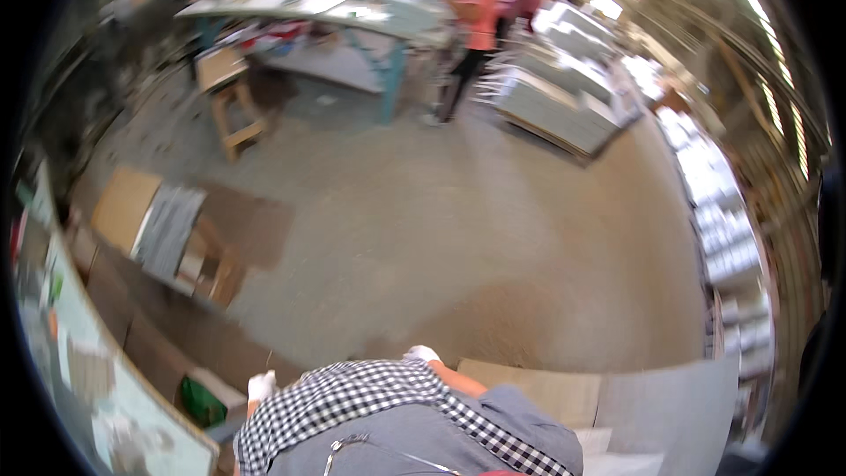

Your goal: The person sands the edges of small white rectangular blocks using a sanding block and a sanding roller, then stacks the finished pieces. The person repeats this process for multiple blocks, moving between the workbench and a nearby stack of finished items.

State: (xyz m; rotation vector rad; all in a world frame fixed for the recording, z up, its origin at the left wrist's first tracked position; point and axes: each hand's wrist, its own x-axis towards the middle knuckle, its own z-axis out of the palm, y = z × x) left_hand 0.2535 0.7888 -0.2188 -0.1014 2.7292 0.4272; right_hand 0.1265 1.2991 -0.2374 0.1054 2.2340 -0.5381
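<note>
My left hand [262, 385], in a white glove, is low in the head view beside my checked apron [352, 392]. It is nearest to the pale green-topped table [106, 370] on my left. Blur keeps its fingers from showing clearly, and I make out nothing certain in it. My right hand [423, 353], also white-gloved, reaches just past the apron's front edge over the floor. Most of its fingers are hidden or smeared. To the right of that forearm lie flat boards [533, 388], tan and grey.
A low stand with grey panels [167, 229] is ahead left, with a wooden stool [231, 101] beyond it. A long worktable [388, 22] is at the back. A person [478, 9] stands near stacked panels [560, 110]. White stacks [718, 203] line the right side.
</note>
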